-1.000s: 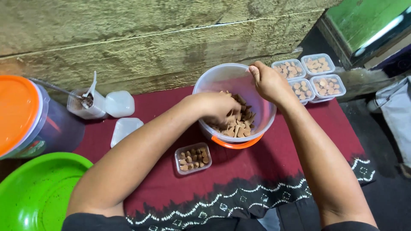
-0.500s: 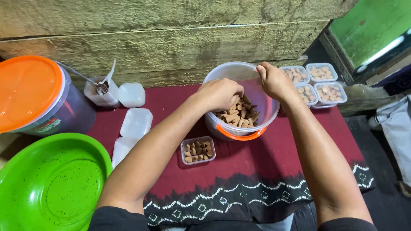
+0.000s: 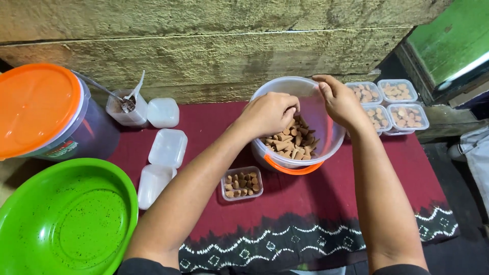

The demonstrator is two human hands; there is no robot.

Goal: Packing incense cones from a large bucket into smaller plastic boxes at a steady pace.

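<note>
A clear plastic bucket (image 3: 326, 145) with an orange handle stands on a dark red cloth and holds brown cone-shaped pieces (image 3: 291, 143). My left hand (image 3: 268, 113) reaches into it with fingers curled over the cones; whether it grips any is hidden. My right hand (image 3: 340, 100) pinches the bucket's far rim. In front of the bucket sits a small clear box (image 3: 242, 183), partly filled with the same cones.
Several filled small boxes (image 3: 389, 104) sit at the right. White lids (image 3: 167, 147) and a container with a spoon (image 3: 126, 108) lie at the left, beside an orange-lidded bucket (image 3: 38, 109) and a green basin (image 3: 66, 219). A rough stone wall rises behind.
The view has shifted, so everything sits further right and lower. My left hand stays inside the bucket among the cones; my right hand keeps its hold on the rim.
</note>
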